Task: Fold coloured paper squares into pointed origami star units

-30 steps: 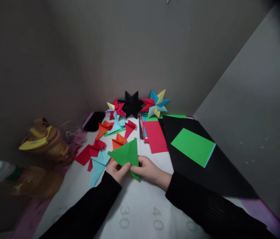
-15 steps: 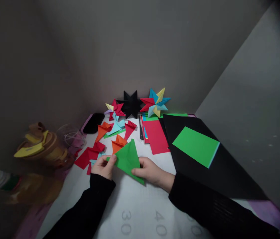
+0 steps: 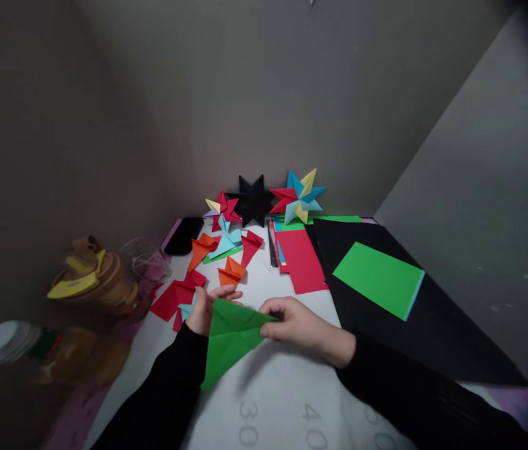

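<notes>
A folded green paper (image 3: 233,334) with crease lines hangs over the white table surface. My right hand (image 3: 296,328) pinches its right corner between thumb and fingers. Behind the paper's left side is my left hand (image 3: 205,306), fingers stretched out and thumb raised; the paper partly covers it, and whether they touch I cannot tell. Just beyond lie an orange folded piece (image 3: 232,272) and a light blue folded piece (image 3: 227,244). Left of my left hand are red folded pieces (image 3: 174,297).
Paper stars, one black (image 3: 253,200) and one multicoloured (image 3: 299,197), lean at the back wall. Red sheets (image 3: 298,259) lie mid-table. Green sheets (image 3: 378,278) rest on black card (image 3: 432,337) at right. A jar (image 3: 15,344), a brown container (image 3: 109,281) and a phone (image 3: 184,236) stand left.
The green paper has turned, its point now toward my right hand, and come lower. My left hand has let go and spread its fingers. My right hand now grips a corner.
</notes>
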`<control>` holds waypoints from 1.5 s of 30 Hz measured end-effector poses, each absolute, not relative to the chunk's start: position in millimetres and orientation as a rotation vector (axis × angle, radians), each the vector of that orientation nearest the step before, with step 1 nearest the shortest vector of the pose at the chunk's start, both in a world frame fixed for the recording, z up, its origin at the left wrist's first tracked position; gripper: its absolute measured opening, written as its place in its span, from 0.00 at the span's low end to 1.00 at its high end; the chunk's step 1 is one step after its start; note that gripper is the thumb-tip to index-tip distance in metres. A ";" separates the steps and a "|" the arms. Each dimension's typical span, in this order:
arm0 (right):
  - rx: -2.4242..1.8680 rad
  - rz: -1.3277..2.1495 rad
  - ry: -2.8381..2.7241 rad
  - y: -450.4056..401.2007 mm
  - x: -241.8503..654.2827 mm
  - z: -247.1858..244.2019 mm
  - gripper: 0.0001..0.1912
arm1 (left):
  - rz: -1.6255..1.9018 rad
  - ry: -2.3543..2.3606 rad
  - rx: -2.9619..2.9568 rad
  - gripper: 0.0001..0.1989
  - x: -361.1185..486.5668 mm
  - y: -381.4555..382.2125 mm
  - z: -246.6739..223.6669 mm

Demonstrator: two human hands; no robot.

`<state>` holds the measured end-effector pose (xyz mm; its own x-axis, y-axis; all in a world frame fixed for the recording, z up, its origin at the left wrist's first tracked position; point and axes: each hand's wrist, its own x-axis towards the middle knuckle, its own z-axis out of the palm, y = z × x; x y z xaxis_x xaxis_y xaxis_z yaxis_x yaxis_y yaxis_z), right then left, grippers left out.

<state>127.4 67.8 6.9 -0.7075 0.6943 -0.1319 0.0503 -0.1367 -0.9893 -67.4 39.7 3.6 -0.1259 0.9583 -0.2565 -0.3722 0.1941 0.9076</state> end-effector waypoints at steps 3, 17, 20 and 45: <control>-0.779 1.727 -1.964 75.5 142.1 24.7 0.08 | 1.148 0.914 0.600 0.40 -59.8 30.3 5.4; -0.873 1.530 -1.542 97.5 148.0 3.9 0.25 | 1.129 1.018 0.771 0.27 -52.0 26.5 -16.8; -0.765 1.454 -1.643 92.3 146.1 0.1 0.18 | 1.284 1.074 0.739 0.25 -55.6 31.1 -14.4; -0.699 1.265 -1.523 82.6 141.7 -12.1 0.02 | 1.527 1.216 2.083 0.11 -69.1 22.0 -5.7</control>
